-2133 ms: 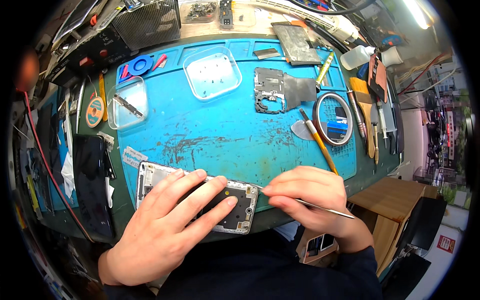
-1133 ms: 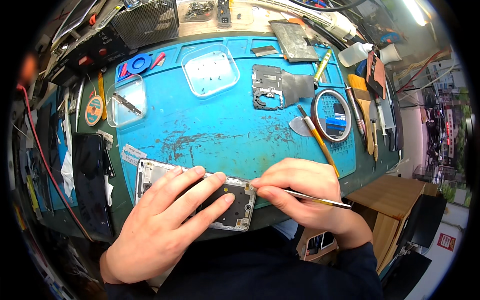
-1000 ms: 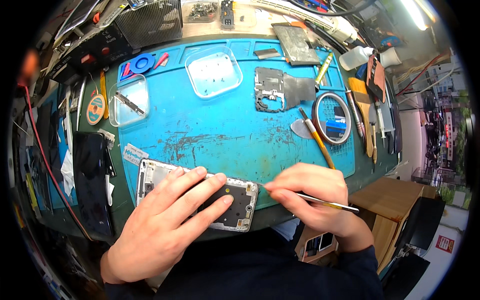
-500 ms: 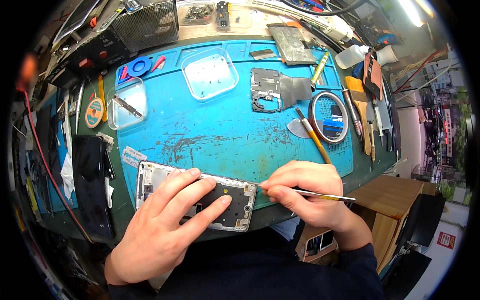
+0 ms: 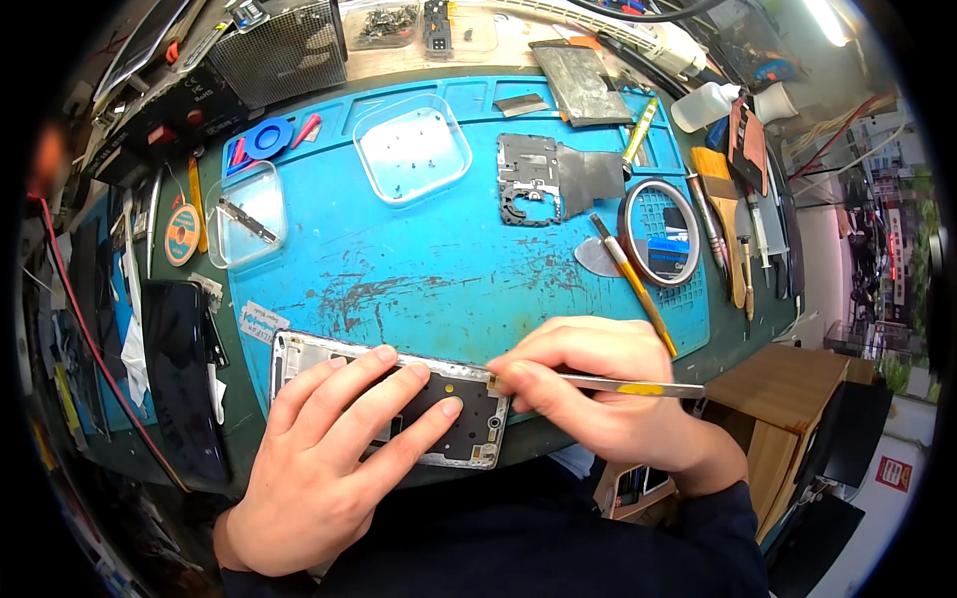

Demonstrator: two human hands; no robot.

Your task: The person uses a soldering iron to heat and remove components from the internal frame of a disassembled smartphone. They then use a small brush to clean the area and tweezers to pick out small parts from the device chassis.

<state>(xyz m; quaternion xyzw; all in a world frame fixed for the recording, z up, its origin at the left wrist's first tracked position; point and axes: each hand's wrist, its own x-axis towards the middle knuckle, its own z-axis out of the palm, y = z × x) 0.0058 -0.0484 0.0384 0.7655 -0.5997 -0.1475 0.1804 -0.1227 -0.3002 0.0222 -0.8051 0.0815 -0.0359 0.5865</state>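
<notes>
An opened phone frame [image 5: 462, 424], silver-rimmed with a dark inner plate, lies slightly tilted at the mat's near edge. My left hand [image 5: 334, 453] rests on it from above, fingers spread and pressing its inner face and upper edge; the palm covers its left part. At the frame's upper right corner, my right hand [image 5: 598, 394] pinches slim metal tweezers [image 5: 648, 389] with a yellow mark. The tweezers' tip is hidden behind my fingers, so I cannot tell whether it grips anything. A label strip [image 5: 261, 320] lies by the frame's upper left corner.
On the blue mat [image 5: 419, 264] stand a clear tray with tiny screws [image 5: 412, 149] and another holding a dark strip [image 5: 249, 214]. Beyond lies a black phone inner cover [image 5: 528, 174]. A tape roll [image 5: 660, 231], pen-like tool [image 5: 635, 284] and brush [image 5: 720, 224] lie right; a dark phone [image 5: 182, 374] left.
My right hand has moved left, bringing the tweezers over the frame's upper right corner. The left hand stays on the frame. The whole view has shifted slightly.
</notes>
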